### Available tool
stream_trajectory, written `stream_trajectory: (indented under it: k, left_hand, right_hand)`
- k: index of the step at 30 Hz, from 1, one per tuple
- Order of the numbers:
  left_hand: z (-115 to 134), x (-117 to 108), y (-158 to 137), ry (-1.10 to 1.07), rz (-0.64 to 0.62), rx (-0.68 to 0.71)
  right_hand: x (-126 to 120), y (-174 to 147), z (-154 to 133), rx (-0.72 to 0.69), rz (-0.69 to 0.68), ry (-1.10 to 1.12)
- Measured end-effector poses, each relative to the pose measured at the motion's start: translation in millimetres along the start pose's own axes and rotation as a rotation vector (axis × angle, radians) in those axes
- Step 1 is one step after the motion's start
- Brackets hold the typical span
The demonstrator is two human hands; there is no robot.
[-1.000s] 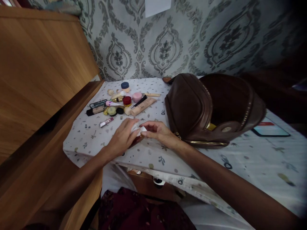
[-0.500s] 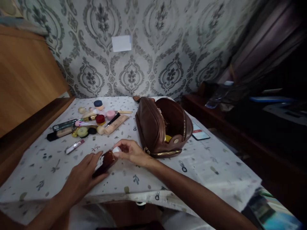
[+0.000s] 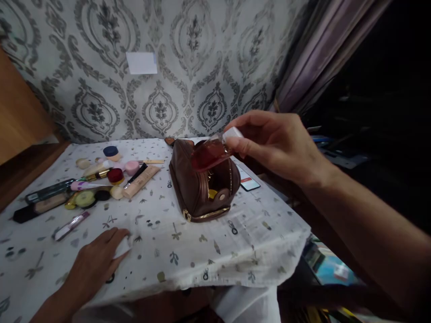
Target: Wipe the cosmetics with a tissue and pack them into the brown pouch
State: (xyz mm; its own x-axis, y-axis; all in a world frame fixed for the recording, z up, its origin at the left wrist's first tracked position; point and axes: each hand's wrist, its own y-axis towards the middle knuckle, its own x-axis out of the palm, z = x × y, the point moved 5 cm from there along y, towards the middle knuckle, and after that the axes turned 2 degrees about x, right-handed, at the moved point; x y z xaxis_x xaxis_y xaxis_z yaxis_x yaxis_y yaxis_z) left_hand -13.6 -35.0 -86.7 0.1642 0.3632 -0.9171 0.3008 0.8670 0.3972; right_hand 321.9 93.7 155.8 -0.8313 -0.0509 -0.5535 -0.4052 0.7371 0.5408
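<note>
The counter (image 3: 182, 244) carries a brown bag (image 3: 183, 179); apparently above it, the right hand (image 3: 281, 141) has its grip clamped on a red bottle (image 3: 208, 154); left of it, the left hand (image 3: 97, 251) clasps something white (image 3: 121, 247).

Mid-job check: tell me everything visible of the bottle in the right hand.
The bottle looks like clear glass or plastic, with a dark red, liquid-looking fill and a white cap on its end. It is held up tilted, cap end up and right, base down and left, in front of the brown zippered bag in this view. The right hand's grip pinches the cap end. No label is readable.
</note>
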Motion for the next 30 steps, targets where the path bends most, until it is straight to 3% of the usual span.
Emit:
stream_trajectory:
  k: [3, 11, 16, 21, 30]
  left_hand:
    - [-3.4, 3.2, -2.5, -0.009, -0.005, -0.007]
    - [-6.3, 6.4, -6.5, -0.016, -0.012, -0.035]
    - [-12.0, 12.6, -9.5, 0.001, -0.026, -0.054]
    - [-19.6, 22.1, -13.8, 0.035, -0.113, -0.011]
    - [-19.8, 25.9, -19.2, 0.064, -0.116, -0.043]
  right_hand:
    - [-6.7, 7.4, 14.6, -0.033, -0.055, -0.246]
    - [23.0, 7.7, 49.1, -0.116, -0.390, -0.683]
    - [35.0, 1.8, 50.1, -0.013, -0.570, -0.964]
    - [43.7, -1.1, 48.9, 0.072, -0.711, -1.068]
    - [49.2, -2.6, 62.9, 0.034, -0.719, -1.099]
